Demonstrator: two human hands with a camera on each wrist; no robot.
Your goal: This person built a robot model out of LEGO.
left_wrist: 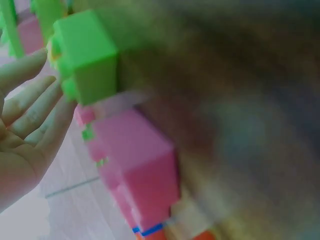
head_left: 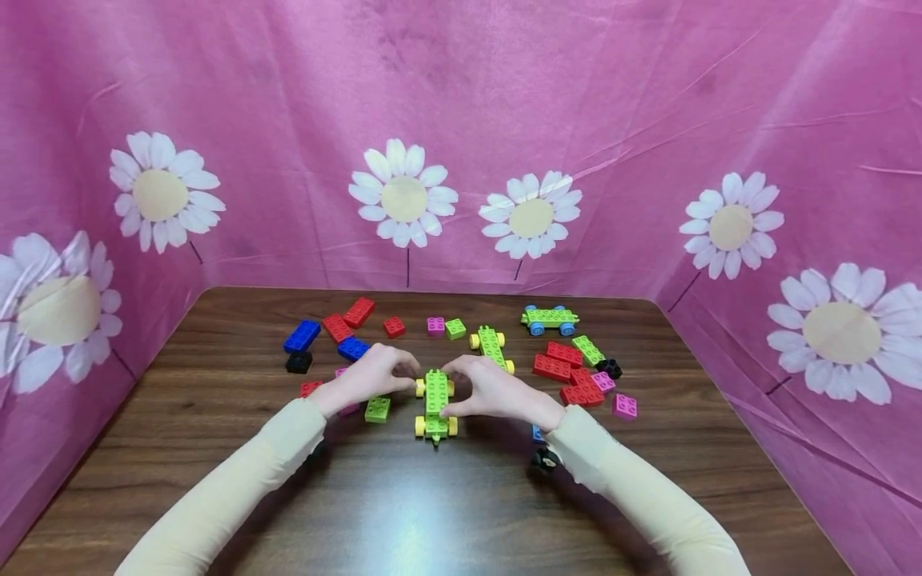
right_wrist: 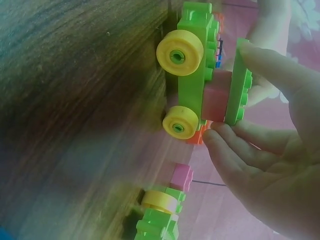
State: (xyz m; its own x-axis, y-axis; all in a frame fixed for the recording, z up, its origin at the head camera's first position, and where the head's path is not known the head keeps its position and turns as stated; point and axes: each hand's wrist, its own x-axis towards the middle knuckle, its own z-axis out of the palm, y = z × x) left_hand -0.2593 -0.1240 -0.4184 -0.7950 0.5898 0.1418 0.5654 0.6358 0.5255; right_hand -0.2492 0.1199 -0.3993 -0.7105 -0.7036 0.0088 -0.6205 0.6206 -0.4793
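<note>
A lime-green toy car base [head_left: 435, 429] with yellow wheels stands upright in front of me. In the right wrist view, a pink brick [right_wrist: 216, 102] sits on this base, under a flat lime-green plate [right_wrist: 239, 87]. My right hand [head_left: 493, 387] pinches the plate, thumb at one end and fingertips at the other. On the car's other side hovers my left hand [head_left: 370, 376], its fingers loosely extended and holding nothing; a small gap to the car seems to show. Closest to the left wrist lie a loose green brick [left_wrist: 90, 57] and a pink brick [left_wrist: 137, 160].
Behind the right hand stands another yellow-wheeled base [head_left: 491, 344]. A blue-wheeled base [head_left: 550, 318] is at the back right. Red bricks [head_left: 552, 366] cluster right, and blue bricks [head_left: 302, 336] lie left. A black piece [head_left: 545, 459] is beside the right sleeve. Pink flowered cloth [head_left: 461, 96] surrounds the table.
</note>
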